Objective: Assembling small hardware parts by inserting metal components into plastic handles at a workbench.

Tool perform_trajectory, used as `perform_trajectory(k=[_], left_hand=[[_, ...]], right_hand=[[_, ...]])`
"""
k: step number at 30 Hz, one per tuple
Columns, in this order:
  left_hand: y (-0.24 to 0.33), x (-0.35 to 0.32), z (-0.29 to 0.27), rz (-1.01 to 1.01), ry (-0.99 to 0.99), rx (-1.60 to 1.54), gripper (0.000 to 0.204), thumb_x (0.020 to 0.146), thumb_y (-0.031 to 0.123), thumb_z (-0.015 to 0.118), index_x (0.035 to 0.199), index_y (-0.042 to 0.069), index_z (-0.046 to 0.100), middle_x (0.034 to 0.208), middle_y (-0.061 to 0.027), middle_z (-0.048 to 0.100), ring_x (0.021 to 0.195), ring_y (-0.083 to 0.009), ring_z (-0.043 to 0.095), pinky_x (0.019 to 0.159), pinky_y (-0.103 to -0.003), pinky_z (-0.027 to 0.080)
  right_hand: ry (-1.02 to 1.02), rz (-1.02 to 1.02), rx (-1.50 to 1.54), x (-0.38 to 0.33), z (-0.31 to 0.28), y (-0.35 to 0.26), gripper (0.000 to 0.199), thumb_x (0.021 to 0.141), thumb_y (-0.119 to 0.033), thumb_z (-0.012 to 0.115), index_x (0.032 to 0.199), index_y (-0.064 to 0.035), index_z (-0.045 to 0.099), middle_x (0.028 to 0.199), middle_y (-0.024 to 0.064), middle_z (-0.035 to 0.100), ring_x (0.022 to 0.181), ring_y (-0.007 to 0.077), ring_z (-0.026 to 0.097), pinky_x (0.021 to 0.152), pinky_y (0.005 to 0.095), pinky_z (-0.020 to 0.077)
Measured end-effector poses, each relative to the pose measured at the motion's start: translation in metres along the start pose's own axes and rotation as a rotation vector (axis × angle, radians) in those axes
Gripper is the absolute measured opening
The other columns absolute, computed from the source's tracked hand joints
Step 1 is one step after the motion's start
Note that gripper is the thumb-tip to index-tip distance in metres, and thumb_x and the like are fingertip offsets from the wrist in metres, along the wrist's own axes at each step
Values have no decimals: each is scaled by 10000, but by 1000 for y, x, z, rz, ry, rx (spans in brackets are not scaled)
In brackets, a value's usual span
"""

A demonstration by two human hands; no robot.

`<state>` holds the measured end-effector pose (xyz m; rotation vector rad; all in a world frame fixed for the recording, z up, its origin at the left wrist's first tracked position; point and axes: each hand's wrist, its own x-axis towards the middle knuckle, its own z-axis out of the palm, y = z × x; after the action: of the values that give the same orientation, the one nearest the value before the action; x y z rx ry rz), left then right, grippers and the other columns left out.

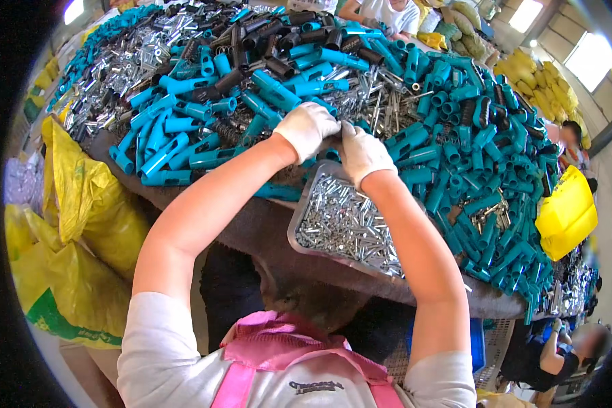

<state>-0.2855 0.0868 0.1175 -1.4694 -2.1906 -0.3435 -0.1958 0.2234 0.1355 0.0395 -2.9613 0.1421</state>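
My left hand (306,130) and my right hand (364,155), both in white gloves, meet over the near side of the pile. Their fingers are pinched together, tip to tip. Whatever is between them is too small and covered to make out. Just below my right hand stands a metal tray (294,234) full of small silver screws or pins (347,221). Blue hollow plastic handles (177,146) lie close to my left hand. Beyond my fingers are loose silver metal rods (387,102), and teal plastic handles (425,155) spread out to the right.
Black plastic parts (279,66) and more metal pieces (126,85) cover the far table. Yellow sacks (88,204) stand at the left. A yellow bin (568,212) is at the right edge. One person (391,15) sits across the table, another (554,357) at lower right.
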Motion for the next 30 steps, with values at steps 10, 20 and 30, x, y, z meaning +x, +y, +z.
perform_trajectory(k=[10,20,30], left_hand=[[37,20,3,-498,-739,233,354,880,376,433,1046,183,679,1122,-29,642,1007,-217,623,799,-379,477],[-10,14,56,-616,-457,-65,313,795,209,581,1077,78,620,1072,-148,633,982,-303,616,809,-393,502],[139,-70,-35,-962,183,-2295,230,852,34,584,1076,34,533,1026,-117,617,959,-243,607,842,-387,521]], right_hand=[[539,180,529,-124,-29,49,244,949,-80,421,1108,24,574,833,94,631,671,110,598,625,236,493],[772,362,910,-246,17,-4,229,936,-24,412,1105,27,557,812,100,624,672,137,595,645,264,492],[641,442,1255,-271,1,-23,243,958,-110,446,1128,26,553,804,93,615,639,132,582,576,245,491]])
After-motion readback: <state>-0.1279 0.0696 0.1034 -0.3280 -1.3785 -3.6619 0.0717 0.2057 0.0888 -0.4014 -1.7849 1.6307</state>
